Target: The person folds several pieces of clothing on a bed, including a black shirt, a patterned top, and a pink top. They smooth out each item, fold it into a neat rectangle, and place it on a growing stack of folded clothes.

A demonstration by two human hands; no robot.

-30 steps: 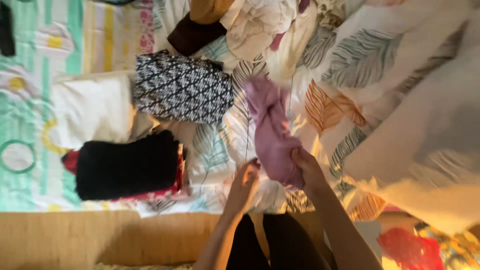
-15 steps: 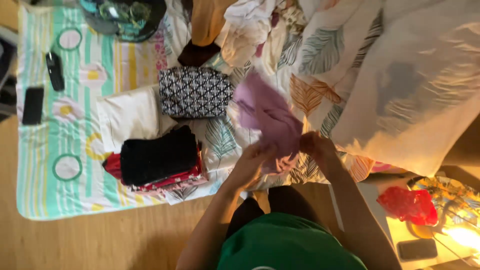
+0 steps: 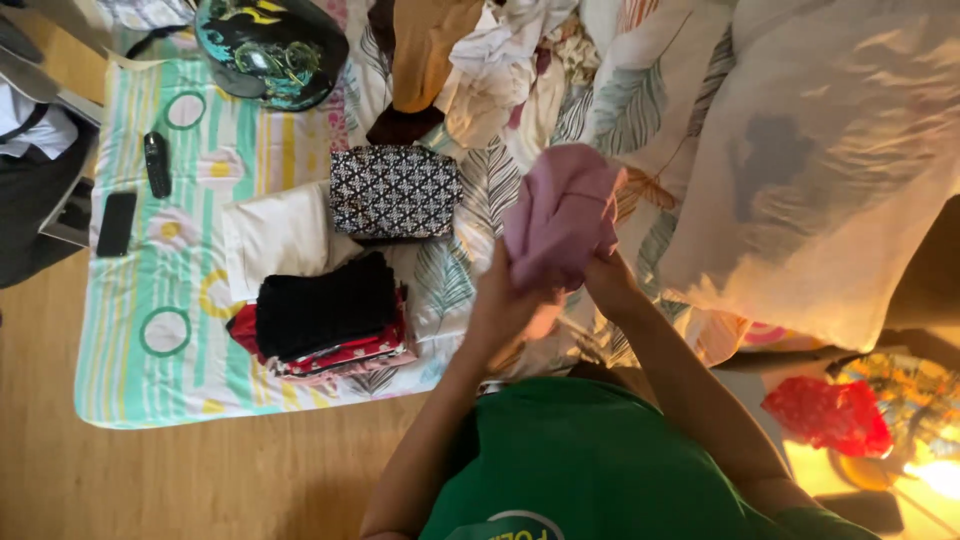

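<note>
Both hands were up in front of the chest, bunching a pink garment [image 3: 562,213] over the near edge of the leaf-print sheet [image 3: 640,110]. The left hand [image 3: 500,305] had its fingers curled shut into the lower part of the cloth, and the right hand [image 3: 604,282] gripped it just beside, fingers closed on the fabric too. Off to the left sat a folded black piece on a small stack [image 3: 325,315], touching a white folded item [image 3: 275,238], with a black-and-white patterned folded piece [image 3: 395,190] just behind. A phone [image 3: 116,223] and remote [image 3: 156,163] lay well apart on the striped mat [image 3: 150,380].
</note>
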